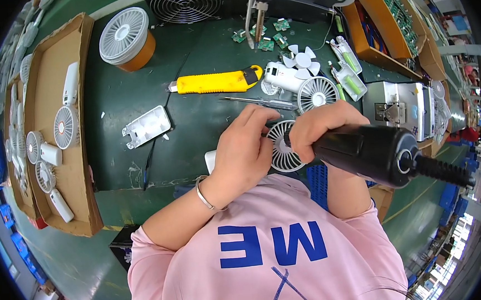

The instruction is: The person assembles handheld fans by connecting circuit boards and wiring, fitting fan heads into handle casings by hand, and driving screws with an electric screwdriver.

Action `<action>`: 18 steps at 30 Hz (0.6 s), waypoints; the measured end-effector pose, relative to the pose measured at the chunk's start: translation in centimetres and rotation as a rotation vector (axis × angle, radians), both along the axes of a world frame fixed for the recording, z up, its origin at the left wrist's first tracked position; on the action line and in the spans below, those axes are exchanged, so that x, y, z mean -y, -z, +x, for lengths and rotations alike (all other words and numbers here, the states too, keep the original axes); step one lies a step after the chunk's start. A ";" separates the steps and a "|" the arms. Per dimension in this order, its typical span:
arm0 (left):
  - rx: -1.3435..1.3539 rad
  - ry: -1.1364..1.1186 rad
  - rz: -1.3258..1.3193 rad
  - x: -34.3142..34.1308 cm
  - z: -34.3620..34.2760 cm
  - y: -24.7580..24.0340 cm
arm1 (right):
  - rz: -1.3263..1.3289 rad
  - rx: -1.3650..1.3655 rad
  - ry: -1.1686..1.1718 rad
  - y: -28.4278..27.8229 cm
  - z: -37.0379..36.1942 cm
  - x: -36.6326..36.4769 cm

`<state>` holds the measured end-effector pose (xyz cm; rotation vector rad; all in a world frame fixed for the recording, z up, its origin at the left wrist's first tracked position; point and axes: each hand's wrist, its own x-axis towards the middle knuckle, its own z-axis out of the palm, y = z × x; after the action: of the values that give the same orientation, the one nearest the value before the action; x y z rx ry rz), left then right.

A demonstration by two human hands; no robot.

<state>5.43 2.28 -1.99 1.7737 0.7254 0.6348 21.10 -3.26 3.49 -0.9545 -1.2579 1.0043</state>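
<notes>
My right hand is wrapped round a black electric screwdriver, its coiled cord leading off to the right. The tool's front end points at a small white handheld fan at the table's near edge. Closed over that fan's body is my left hand; a white end of it pokes out to the left of the hand. The screwdriver's tip is hidden by my fingers. Just beyond lie a hand screwdriver and a second white fan with its casing and a loose fan blade.
A yellow utility knife and a white casing half lie on the green table. At left stands a cardboard box with several fans. An orange tub, green circuit boards, battery-filled casings and a metal fixture stand around.
</notes>
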 end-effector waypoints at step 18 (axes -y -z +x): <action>0.165 -0.023 -0.022 -0.4 -1.0 0.7 | 0.220 -0.145 0.242 1.3 -1.2 -0.4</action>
<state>4.47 2.68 -2.72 1.6729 0.6380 0.7764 19.89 -2.82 2.21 -0.8246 -1.0778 0.7170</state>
